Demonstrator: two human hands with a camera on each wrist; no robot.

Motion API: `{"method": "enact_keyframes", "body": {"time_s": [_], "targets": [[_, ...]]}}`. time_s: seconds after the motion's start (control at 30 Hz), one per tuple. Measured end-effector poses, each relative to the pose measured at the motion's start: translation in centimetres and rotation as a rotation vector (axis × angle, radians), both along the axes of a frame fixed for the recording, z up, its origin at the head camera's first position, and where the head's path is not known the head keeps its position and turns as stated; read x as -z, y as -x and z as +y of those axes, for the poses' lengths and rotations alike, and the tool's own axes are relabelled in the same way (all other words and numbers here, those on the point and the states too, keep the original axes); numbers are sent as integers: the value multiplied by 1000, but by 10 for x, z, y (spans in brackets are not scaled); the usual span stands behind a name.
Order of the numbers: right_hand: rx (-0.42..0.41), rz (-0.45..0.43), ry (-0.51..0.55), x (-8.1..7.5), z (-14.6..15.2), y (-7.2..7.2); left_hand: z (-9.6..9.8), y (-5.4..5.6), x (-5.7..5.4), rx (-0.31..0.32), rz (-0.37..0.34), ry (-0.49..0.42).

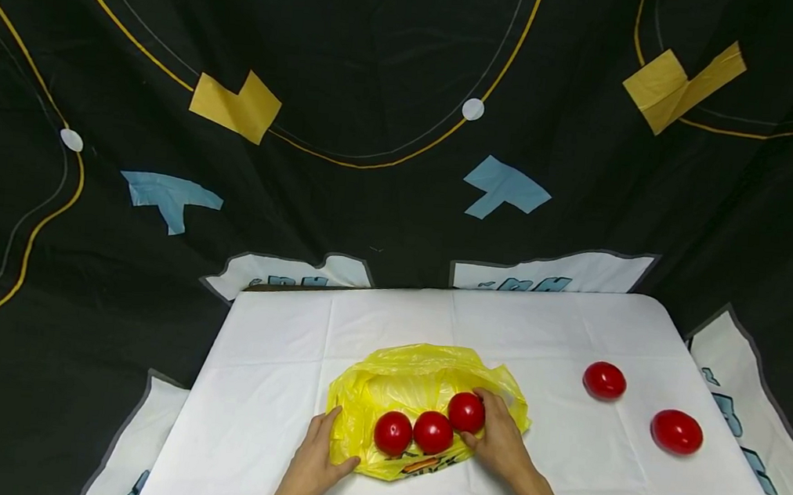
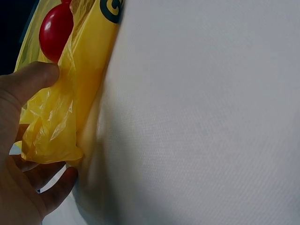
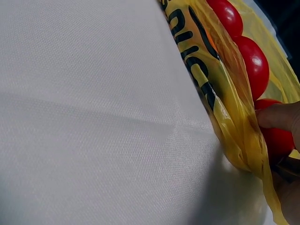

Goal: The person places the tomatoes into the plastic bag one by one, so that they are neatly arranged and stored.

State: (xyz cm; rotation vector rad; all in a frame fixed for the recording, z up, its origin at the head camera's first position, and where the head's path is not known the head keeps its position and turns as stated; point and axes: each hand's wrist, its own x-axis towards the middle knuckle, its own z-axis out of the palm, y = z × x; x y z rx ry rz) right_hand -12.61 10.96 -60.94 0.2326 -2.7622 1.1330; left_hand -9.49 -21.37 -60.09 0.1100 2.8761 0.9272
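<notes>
A yellow plastic bag lies on the white-covered table with its mouth spread, and three glossy red balls sit in a row along its near side. The right hand holds the rightmost red ball, thumb on the near side and fingers beyond it. The middle red ball and left red ball touch no hand. At the bag's left end, the left hand holds the plastic loosely between thumb and curved fingers. In the right wrist view, the right fingers are partly hidden.
Two more red balls, one farther back and one nearer, lie apart at the table's right. A white cloth covers the table. Behind it hangs a dark patterned cloth.
</notes>
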Motion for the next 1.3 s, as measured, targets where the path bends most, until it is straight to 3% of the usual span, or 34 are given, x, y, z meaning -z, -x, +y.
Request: {"method": "enact_keyframes", "body": {"time_s": [0.53, 1.3], "targets": [[-6, 13, 3, -2, 0, -3, 0, -2, 0, -3, 3, -1], [9, -11, 13, -22, 7, -10, 0, -1, 1, 11, 21, -8]]}}
